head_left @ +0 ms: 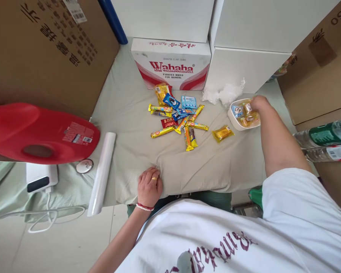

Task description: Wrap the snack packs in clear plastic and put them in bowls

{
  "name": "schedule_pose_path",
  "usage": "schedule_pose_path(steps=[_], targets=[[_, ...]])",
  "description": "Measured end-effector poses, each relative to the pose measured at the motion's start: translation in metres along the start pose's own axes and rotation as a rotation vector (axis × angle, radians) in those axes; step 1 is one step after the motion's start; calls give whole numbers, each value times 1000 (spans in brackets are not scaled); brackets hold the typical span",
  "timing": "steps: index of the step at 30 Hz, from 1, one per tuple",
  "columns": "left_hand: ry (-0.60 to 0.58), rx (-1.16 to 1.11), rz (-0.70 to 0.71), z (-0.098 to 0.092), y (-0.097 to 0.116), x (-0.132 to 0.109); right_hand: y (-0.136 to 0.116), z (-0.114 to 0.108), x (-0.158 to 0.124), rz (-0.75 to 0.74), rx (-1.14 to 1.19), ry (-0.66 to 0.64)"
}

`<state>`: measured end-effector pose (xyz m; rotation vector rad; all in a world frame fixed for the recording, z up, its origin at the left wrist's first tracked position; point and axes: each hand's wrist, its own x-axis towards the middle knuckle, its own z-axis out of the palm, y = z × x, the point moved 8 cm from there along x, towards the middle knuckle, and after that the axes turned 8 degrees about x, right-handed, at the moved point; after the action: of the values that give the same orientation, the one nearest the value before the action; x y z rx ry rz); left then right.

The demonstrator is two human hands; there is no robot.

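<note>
My right hand (259, 103) reaches over the right rim of a white plastic tub (237, 123). The tub holds several yellow wrapped snack packets (248, 118) and a blue-and-white packet (237, 111). My fingers point down among the packets and are mostly hidden, so their grip does not show. Near the front edge of the cloth, my left hand (150, 186) rests with its fingers curled and nothing visible in them. A single yellow packet (223, 133) lies just left of the tub. Beyond my left hand sits a loose pile of yellow snack sticks (162, 132), blue packets (171, 101) and a red packet (169, 122).
A Wahaha water carton (173, 70) and white boxes (244, 68) stand behind. Crumpled clear plastic (224, 93) lies by the tub. On the left are a red jug (53, 132), a white roll (102, 174) and a cabled white device (42, 176); on the right, bottles (329, 134).
</note>
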<state>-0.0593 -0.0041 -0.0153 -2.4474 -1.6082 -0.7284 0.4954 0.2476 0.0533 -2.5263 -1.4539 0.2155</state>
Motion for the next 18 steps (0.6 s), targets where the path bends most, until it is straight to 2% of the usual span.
schedule_pose_path(steps=[3, 6, 8, 11, 14, 16, 18], targets=[[3, 8, 7, -1, 1, 0, 0, 22, -4, 85, -60, -84], [-2, -2, -6, 0, 0, -1, -2, 24, -13, 103, -115, -38], [-4, -17, -25, 0, -2, -3, -6, 10, -16, 106, -119, 69], [-6, -43, -45, 1, -4, -4, -18, -26, -19, 123, -71, 293], [-17, -77, -66, 1, -6, -5, -46, -51, -24, 71, 4, 422], [-25, -86, -74, 1, -6, -5, -72, -53, -31, -21, 26, 456], [-26, -80, -67, 1, -5, -5, -95, -40, -42, -126, 12, 450]])
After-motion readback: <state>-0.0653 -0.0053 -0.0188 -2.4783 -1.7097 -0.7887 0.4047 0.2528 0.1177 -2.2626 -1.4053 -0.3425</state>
